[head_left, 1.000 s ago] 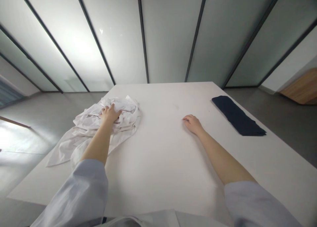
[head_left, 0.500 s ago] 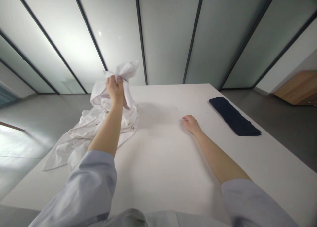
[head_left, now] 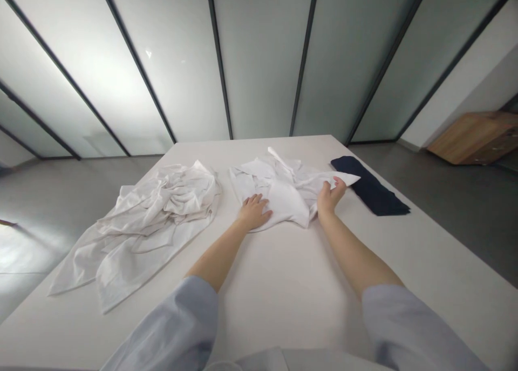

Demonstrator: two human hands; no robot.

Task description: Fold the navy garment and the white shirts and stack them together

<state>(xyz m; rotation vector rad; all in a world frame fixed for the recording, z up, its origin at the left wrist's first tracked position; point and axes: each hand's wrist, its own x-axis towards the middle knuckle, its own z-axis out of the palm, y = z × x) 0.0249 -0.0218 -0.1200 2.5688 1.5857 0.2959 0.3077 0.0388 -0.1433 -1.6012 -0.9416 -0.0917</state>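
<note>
White cloth (head_left: 285,195) moved from heap (head_left: 178,195) to mid-table (head_left: 291,274) | left hand (head_left: 254,211) splayed on it; right hand (head_left: 331,195) grasping its edge | dark cloth (head_left: 374,191) folded; white cloth, heap not yet

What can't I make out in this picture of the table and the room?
All in the head view:
Left hand: its back hides the palm and the cloth beneath.
Right hand: fingertips too small to tell whether they pinch the middle white cloth.
Dark cloth: that white cloth's corner covers part.
White heap: folds hide how many pieces.
Wooden furniture: cut off by the right edge.
</note>
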